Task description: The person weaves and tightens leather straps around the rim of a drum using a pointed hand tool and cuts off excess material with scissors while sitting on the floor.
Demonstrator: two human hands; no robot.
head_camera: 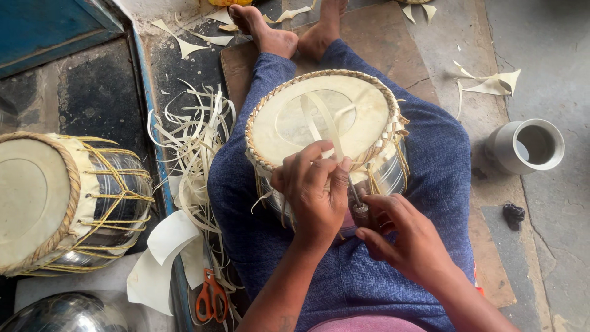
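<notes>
Drum first: we have a metal-bodied drum resting in our lap between blue-trousered knees, its pale skin head ringed by a braided straw-coloured rim. Our left hand rests on the near rim, fingers pressed together and pinching a flat pale strap that runs up across the head. Our right hand sits just beside it, thumb and fingers closed round a thin metal tool whose tip meets the rim lacing; the tool's handle is mostly hidden in the grip. We see no labels or signs. A second laced drum lies on its side at left, cut off by the frame edge, near a tangle of pale strips and orange-handled scissors. A grey pot stands well apart at right, with a small dark lump near it that we cannot identify. A shiny rounded shell at lower left is only partly in view.
</notes>
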